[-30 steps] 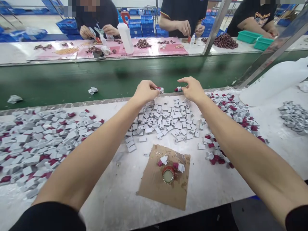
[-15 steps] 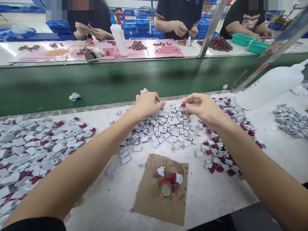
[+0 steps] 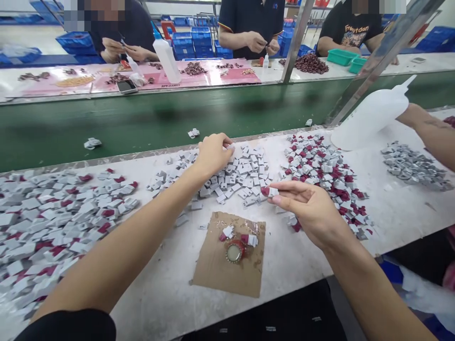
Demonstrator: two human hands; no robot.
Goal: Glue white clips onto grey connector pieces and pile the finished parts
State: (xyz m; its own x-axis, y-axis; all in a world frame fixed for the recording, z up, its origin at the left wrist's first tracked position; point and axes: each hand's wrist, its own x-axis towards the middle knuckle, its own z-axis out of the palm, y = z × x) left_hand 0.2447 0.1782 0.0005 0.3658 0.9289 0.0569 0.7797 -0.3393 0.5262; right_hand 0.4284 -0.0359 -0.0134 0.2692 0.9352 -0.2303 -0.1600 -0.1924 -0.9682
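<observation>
My right hand [image 3: 308, 207] pinches a small grey-and-maroon plastic piece [image 3: 272, 192] between thumb and fingers, above the worktable's front half. My left hand [image 3: 214, 154] reaches over the far side of a pile of small light-grey plastic pieces [image 3: 245, 166], its fingers curled and thumb drawn in. What those fingers hold, if anything, is hidden. Between my forearms lies a brown cardboard square [image 3: 227, 279]. On it rest a red bottle cap [image 3: 234, 252], turned hollow side up, and two grey-and-maroon pieces [image 3: 250, 239].
Heaps of grey-and-maroon pieces lie left [image 3: 71, 213] and right [image 3: 334, 180]. A large white squeeze bottle [image 3: 371, 116] leans by a metal post, near another person's arm [image 3: 430, 130]. Beyond the green conveyor belt [image 3: 142, 121], several people handle small parts.
My right hand has come nearer and lower with the grey-and-maroon piece. My left hand stays over the pile. The view has shifted right, and another person's arm now shows at the right.
</observation>
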